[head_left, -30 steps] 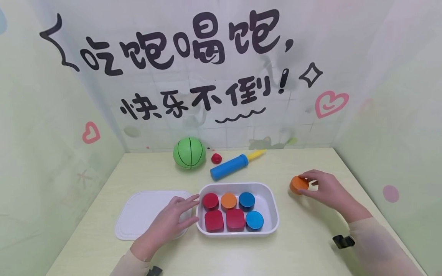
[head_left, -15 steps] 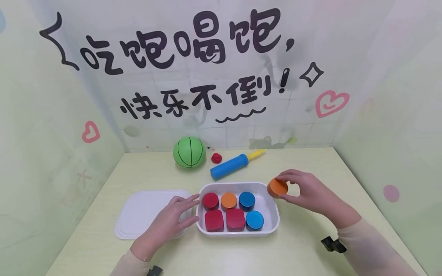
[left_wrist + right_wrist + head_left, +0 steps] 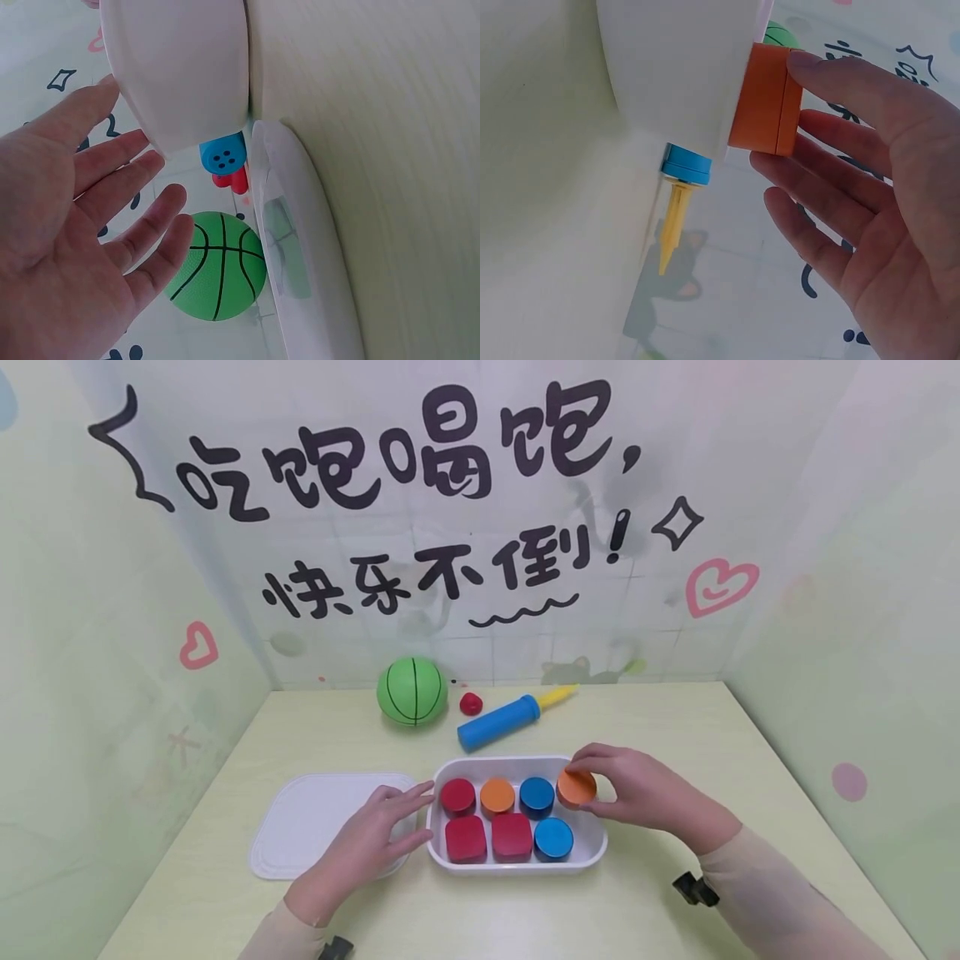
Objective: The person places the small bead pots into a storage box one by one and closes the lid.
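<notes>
My right hand (image 3: 640, 787) pinches a short orange round block (image 3: 576, 787) between thumb and fingers, over the back right corner of the white tray (image 3: 517, 867). In the right wrist view a seam runs round the orange block (image 3: 768, 99). Inside the tray sit a red round block (image 3: 458, 797), another orange one (image 3: 497, 797), a dark blue one (image 3: 537, 796), a light blue one (image 3: 553, 837) and two red squarish blocks (image 3: 466, 838). My left hand (image 3: 367, 835) has its fingers extended at the tray's left side, fingertips at the rim.
A flat white lid (image 3: 307, 818) lies left of the tray, partly under my left forearm and hand. Behind stand a green ball (image 3: 412, 692), a small red piece (image 3: 470, 704) and a blue pump (image 3: 498, 724) with a yellow nozzle. Printed sheets wall the table's back and sides.
My right hand has carried the orange round block leftward from the table on the right to the tray's back right corner. The left hand has stayed at the tray's left side.
</notes>
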The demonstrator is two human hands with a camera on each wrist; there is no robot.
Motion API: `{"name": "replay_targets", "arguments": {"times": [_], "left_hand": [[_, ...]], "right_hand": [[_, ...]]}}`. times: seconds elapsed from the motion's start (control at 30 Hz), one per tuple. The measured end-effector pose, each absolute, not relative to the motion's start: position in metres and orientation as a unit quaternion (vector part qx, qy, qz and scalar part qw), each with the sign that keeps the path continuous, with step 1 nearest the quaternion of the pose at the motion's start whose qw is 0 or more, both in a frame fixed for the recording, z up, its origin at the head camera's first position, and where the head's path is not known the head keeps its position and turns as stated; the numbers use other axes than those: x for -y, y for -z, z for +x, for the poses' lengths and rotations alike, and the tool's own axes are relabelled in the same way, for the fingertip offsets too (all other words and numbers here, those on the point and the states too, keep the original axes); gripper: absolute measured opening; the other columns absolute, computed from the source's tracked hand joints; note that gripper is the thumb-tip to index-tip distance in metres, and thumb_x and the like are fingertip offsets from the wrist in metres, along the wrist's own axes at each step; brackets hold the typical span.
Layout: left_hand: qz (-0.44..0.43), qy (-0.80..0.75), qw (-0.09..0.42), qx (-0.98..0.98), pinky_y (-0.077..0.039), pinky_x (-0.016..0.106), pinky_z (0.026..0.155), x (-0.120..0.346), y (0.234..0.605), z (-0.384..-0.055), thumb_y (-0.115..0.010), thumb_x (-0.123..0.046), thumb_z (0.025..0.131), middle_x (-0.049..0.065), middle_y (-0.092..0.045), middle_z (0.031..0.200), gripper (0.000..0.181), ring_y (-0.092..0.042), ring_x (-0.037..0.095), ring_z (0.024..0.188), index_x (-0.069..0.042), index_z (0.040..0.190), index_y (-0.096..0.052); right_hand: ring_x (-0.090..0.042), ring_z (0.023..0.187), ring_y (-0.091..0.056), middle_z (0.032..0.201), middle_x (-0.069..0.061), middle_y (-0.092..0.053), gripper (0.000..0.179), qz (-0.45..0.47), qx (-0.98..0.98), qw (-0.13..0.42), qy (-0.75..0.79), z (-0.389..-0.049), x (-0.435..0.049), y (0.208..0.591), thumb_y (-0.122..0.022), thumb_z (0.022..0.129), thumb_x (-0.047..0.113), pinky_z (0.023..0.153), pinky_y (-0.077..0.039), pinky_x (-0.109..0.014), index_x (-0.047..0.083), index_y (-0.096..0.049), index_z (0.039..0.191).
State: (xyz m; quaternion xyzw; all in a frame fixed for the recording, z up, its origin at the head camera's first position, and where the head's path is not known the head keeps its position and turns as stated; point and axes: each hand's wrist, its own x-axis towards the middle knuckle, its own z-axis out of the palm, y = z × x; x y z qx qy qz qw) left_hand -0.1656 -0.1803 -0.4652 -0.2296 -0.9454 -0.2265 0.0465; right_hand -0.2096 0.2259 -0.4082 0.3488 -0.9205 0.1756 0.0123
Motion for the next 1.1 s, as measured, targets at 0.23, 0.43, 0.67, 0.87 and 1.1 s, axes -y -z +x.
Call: {"name": "replay_targets", "arguments": {"times": [0.23,0.43,0.67,0.87,1.1], "left_hand": [[-0.229,0.223,0.046,0.946,-0.058,0.036,0.090,0.180,0.464,-0.165,-0.077,-0.038,0.093,-0.010,-0.055,0.154,0.053,-0.054,0.012,0.115,-0.020,0.141,-0.065],[-0.225,0.222,0.043,0.948,-0.059,0.037,0.090,0.179,0.463,-0.165,-0.077,-0.038,0.093,-0.010,-0.055,0.154,0.053,-0.055,0.012,0.116,-0.020,0.141,-0.066],[-0.225,0.223,0.045,0.947,-0.058,0.037,0.090,0.179,0.464,-0.165,-0.077,-0.038,0.093,-0.011,-0.055,0.154,0.053,-0.055,0.012,0.116,-0.020,0.141,-0.066],[-0.227,0.221,0.047,0.947,-0.058,0.036,0.091,0.180,0.465,-0.165,-0.077,-0.039,0.093,-0.012,-0.055,0.154,0.053,-0.054,0.012,0.116,-0.020,0.141,-0.066],[-0.227,0.225,0.046,0.946,-0.058,0.036,0.091,0.180,0.466,-0.166,-0.077,-0.039,0.093,-0.011,-0.055,0.154,0.053,-0.054,0.012,0.116,-0.020,0.141,-0.066]], "right_hand": [[-0.016,0.110,-0.067,0.121,0.005,-0.071,0.043,0.357,0.920,-0.016,-0.161,-0.212,-0.222,0.416,-0.088,0.083,0.027,0.091,-0.061,-0.035,0.017,-0.075,0.122],[-0.015,0.106,-0.067,0.117,0.005,-0.074,0.042,0.370,0.918,-0.018,-0.142,-0.214,-0.218,0.422,-0.089,0.082,0.030,0.089,-0.061,-0.035,0.018,-0.077,0.120],[-0.015,0.103,-0.066,0.110,0.006,-0.076,0.043,0.365,0.923,-0.019,-0.118,-0.215,-0.214,0.429,-0.092,0.077,0.030,0.093,-0.056,-0.043,0.016,-0.078,0.116],[-0.017,0.104,-0.066,0.106,0.007,-0.076,0.043,0.359,0.927,-0.027,-0.104,-0.216,-0.211,0.431,-0.093,0.076,0.031,0.095,-0.053,-0.046,0.016,-0.078,0.114],[-0.026,0.117,-0.064,0.123,-0.001,-0.073,0.044,0.345,0.926,-0.001,-0.155,-0.209,-0.219,0.429,-0.091,0.080,0.029,0.099,-0.055,-0.051,0.013,-0.077,0.118]]}}
